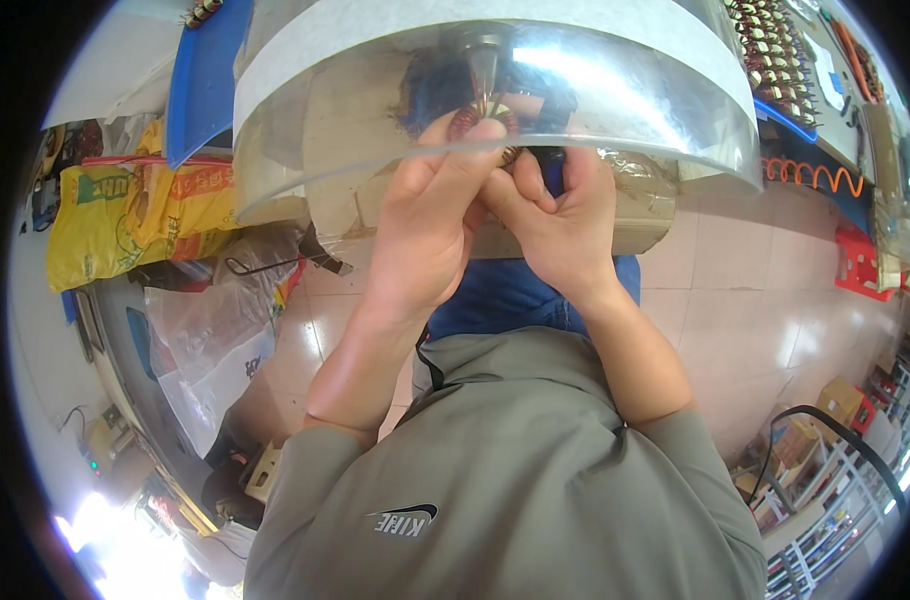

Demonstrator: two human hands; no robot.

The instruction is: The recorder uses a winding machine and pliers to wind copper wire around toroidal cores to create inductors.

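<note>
Both my hands are raised close together under the front edge of a curved clear shield (615,95). My left hand (430,205) is closed, its thumb and fingers pinching a small ring coil (465,122) wound with dark red wire. Just beyond the coil, a metal tip (483,72) points toward it, seen through the shield. Close by on the right, my right hand (567,215) is closed with bent fingers around a dark blue and black handle-shaped thing (549,165). Its thumb and index fingertip lie against the coil's near side. Fingers and glare hide much of the coil.
Rows of similar coils (770,50) lie at the far right, above an orange spiral hose (815,175). On the left are a blue tray (210,80), yellow bags (125,220) and a clear plastic bag (210,300). A red stool (863,265) stands right.
</note>
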